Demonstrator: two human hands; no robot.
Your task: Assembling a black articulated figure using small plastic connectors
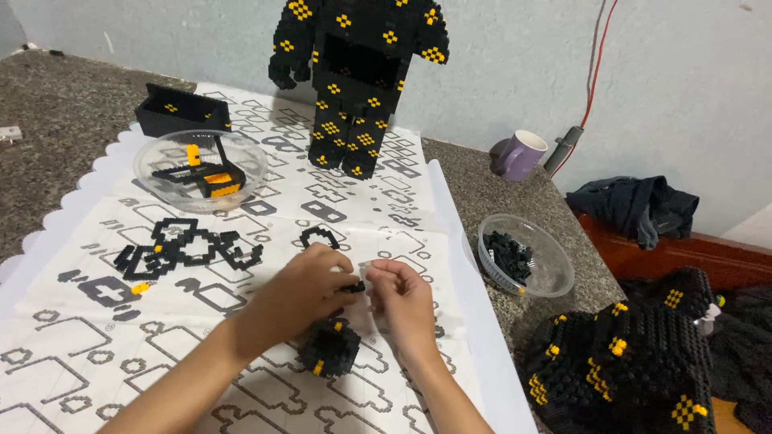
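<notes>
In the head view, both hands meet over a white printed sheet [241, 378] spread on a speckled stone worktop [56, 145]. The left hand [301, 289] curls its fingers [338, 265] narrowly around a small black brick piece [352, 287], pinching it at the tips. The right hand [404, 301] comes in from the other side, its fingers [382, 277] drawn close together and touching the same piece. Just below the hands, a rounded black block lump [330, 347] with a few yellow studs rests on the sheet, near the left wrist.

To the left on the sheet lies a flat chain of black block loops [185, 245], and beyond it a clear bowl [157, 157] holds black and orange parts. A black open box [181, 108] stands behind that bowl. A tall black block figure [354, 72] with yellow spots stands upright at the far edge against the wall. To the right, off the sheet, a second clear bowl [555, 277] holds loose black bricks, and a purple mug [521, 154] sits near the wall. A large black and yellow block piece [627, 362] sits at the lower right, with dark cloth [635, 205] behind it.
</notes>
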